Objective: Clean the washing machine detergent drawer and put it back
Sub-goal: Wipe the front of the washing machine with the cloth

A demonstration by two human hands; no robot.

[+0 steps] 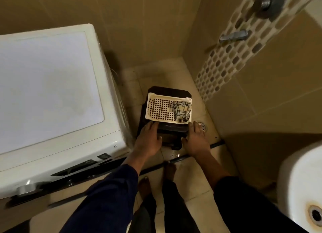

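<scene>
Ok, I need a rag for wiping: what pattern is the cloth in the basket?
The cloth is cream with dark checks; head view.

Left sleeve: is showing dark navy blue, plain loose cloth, ending short of the wrist.
Right sleeve: is looking darker, near black in shadow, also ending short of the wrist.
Trousers: are showing dark and plain.
Feet: are going bare.
Left hand, right hand: are going bare too.
</scene>
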